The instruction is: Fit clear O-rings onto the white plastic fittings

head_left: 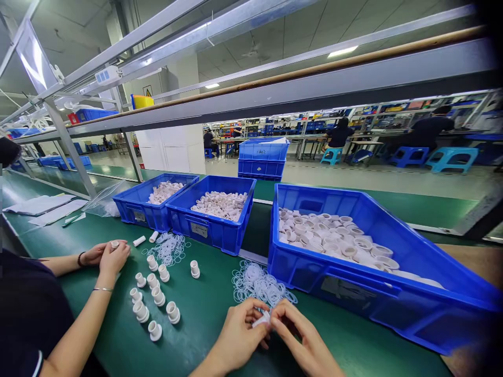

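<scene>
At the bottom centre of the view, the left hand (239, 335) and the right hand (302, 340) meet fingertip to fingertip around a small white plastic fitting (262, 318); both pinch it narrowly, the left on its near end, the right on its 3 o'clock end. Just above the hands, toward 12 o'clock, lies a loose pile of clear rubber rings (259, 285) on the green conveyor belt (196, 319). At 2 o'clock from the hands stands a large blue bin (393, 309) holding white ring-shaped caps (334, 238). Toward 11 o'clock sit two smaller blue bins, the middle bin (212, 230) and the far bin (137, 209), both filled with white tubular parts.

At 9 o'clock, a co-worker's hands (108, 256) are cupped together around another white piece. Between that person and the pile stand upright white fittings in a cluster (153, 293), with a second heap of rings (168, 248) beyond them.
</scene>
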Demonstrator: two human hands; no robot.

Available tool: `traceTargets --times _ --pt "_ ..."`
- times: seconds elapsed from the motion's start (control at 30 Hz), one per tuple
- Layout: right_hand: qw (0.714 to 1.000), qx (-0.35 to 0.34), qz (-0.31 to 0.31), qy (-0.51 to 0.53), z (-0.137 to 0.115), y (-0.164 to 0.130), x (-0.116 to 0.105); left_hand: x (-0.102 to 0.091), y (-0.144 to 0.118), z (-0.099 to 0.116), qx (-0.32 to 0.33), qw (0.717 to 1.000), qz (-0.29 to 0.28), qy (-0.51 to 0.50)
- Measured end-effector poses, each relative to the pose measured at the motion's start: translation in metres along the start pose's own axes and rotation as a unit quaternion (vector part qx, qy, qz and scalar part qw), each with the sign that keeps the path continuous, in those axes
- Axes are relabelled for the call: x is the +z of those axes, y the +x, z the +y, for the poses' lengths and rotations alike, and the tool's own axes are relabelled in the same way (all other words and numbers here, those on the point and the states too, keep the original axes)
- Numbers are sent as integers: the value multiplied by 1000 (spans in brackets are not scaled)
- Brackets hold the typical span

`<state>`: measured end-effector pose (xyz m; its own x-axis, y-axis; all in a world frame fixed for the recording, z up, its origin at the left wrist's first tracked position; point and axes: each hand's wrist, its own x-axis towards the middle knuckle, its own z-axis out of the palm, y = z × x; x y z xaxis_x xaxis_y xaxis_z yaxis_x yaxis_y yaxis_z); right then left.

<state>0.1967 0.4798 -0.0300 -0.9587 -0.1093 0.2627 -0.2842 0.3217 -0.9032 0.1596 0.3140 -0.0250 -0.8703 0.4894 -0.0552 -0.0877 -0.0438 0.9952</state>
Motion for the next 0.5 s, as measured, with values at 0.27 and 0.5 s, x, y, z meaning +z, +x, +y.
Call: traceTargets --times 0.27,0.5 --pt "995 -5 27 -94 -1 1 -3 -1 2 1 -26 984 8 -173" --pt "995 89 0 49 1 4 -4 -1 -3 3 -24 981 -42 -189"
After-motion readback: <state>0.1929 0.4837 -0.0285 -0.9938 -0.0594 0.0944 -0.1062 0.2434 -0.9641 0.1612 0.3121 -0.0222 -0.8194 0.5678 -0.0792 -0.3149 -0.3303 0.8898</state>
